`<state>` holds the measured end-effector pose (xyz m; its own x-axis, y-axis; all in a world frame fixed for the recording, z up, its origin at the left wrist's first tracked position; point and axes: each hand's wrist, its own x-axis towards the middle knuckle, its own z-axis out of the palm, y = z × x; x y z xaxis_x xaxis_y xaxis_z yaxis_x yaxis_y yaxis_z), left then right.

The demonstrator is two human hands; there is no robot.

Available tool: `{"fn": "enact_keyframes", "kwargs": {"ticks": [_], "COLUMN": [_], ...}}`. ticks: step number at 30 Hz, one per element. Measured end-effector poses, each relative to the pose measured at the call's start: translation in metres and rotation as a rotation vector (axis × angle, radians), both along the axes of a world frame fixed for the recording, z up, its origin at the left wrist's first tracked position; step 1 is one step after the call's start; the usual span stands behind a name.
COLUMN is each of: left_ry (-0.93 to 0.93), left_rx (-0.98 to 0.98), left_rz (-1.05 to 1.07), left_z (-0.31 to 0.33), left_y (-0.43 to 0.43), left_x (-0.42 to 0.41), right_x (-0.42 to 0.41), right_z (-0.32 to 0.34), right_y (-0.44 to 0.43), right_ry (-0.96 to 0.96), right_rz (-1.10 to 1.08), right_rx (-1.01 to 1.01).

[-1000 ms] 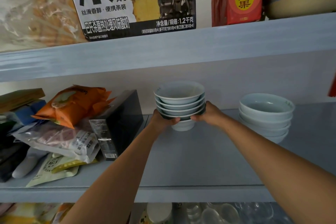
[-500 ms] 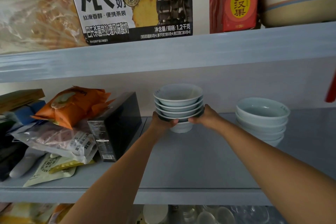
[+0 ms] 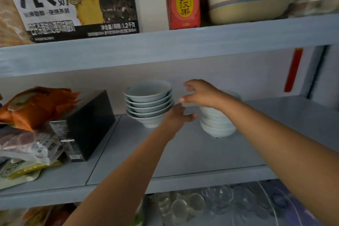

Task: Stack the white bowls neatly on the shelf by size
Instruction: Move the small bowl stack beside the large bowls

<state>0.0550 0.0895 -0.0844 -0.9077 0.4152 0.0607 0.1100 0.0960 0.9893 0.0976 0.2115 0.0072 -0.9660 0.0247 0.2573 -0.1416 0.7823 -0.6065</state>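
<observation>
Two stacks of white bowls, the left stack [image 3: 149,103] and the right stack [image 3: 217,124], stand near each other on the shelf [image 3: 183,152]; left hand [image 3: 175,117] and right hand [image 3: 200,92] hover between them, fingers spread, grasping nothing.

Pale blue-white bowls [image 3: 149,101] stand on a grey-blue shelf [image 3: 183,154]. Beside them lie a black box [image 3: 88,124] and an orange bag [image 3: 36,104]. Above: a red carton [image 3: 183,0] (yellow oval label) and a beige bowl [image 3: 247,5] with coloured stripes.
</observation>
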Motion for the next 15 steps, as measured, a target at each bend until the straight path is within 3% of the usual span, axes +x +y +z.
{"fn": "enact_keyframes", "kwargs": {"ticks": [7, 11, 15], "left_ry": [0.109, 0.119, 0.073], "left_rx": [0.013, 0.193, 0.196], "left_rz": [-0.153, -0.183, -0.180], "left_z": [0.010, -0.004, -0.017], "left_y": [0.052, 0.062, 0.062], "left_x": [0.007, 0.014, 0.015], "right_x": [0.055, 0.071, 0.079], "right_z": [0.021, -0.010, -0.060], "right_y": [0.090, 0.131, 0.147], "right_ry": [0.142, 0.086, -0.127], "right_rz": [-0.103, -0.199, -0.206], "right_rx": [0.014, -0.297, -0.507]}}
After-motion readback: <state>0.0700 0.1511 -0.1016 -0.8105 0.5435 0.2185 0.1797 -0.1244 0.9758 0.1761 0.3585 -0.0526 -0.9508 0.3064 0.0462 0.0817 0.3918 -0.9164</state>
